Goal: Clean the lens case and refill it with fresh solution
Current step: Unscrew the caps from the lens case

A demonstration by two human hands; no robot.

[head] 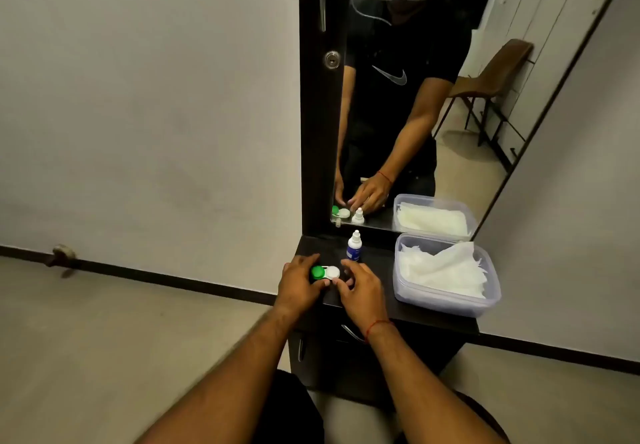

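Note:
A lens case [325, 272] with one green cap and one white cap lies on the dark shelf [374, 308]. My left hand [298, 286] grips the case at its green end. My right hand [362, 287] has its fingertips at the white cap, fingers curled around that side. Just behind the case stands a small white solution bottle [354, 247] with a blue label and its cap on. It is upright and neither hand touches it.
A clear plastic box [446, 299] full of white tissues sits on the right part of the shelf. A mirror [415, 114] rises behind the shelf. Drawers with metal handles [351, 333] hang below. Floor lies to the left.

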